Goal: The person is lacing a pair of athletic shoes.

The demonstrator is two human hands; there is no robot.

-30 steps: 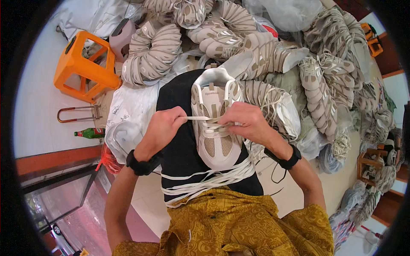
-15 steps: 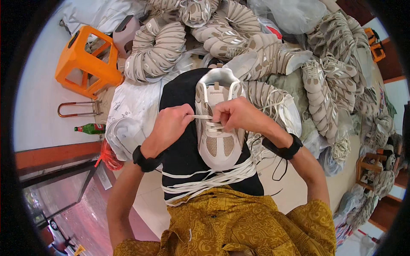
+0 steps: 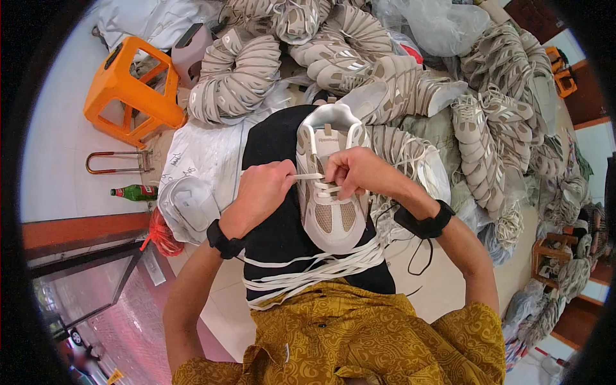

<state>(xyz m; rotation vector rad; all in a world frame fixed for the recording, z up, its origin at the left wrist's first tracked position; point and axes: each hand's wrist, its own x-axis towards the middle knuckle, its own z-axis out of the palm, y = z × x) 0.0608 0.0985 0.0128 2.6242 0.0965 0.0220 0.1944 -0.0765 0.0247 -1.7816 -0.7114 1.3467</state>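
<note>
A green bottle with a red label, its print too small to read, lies at the left of the frame, below an orange stool and a U-shaped metal bar. Beside them, a white sack carries dark handwritten marks. At upper left of center, beige shoe uppers sit nested in a thick coil.

Near the middle, the person's left hand, a black band at its wrist, is closed, thumb and forefinger pinching a pale lace drawn taut toward the center. There, a beige-and-white shoe rests toe down-frame on a black pad over the lap, a line of lettering across its tongue. Loose white laces cross the pad below the toe, above a mustard patterned garment.

The right hand is curled narrow over the shoe's lacing, its fingertips at the eyelets and its knuckles hiding part of the far row; whether it grips the lace cannot be told. Farther right, more nested uppers are heaped beneath clear plastic at the top, with a wooden stool near the right edge.
</note>
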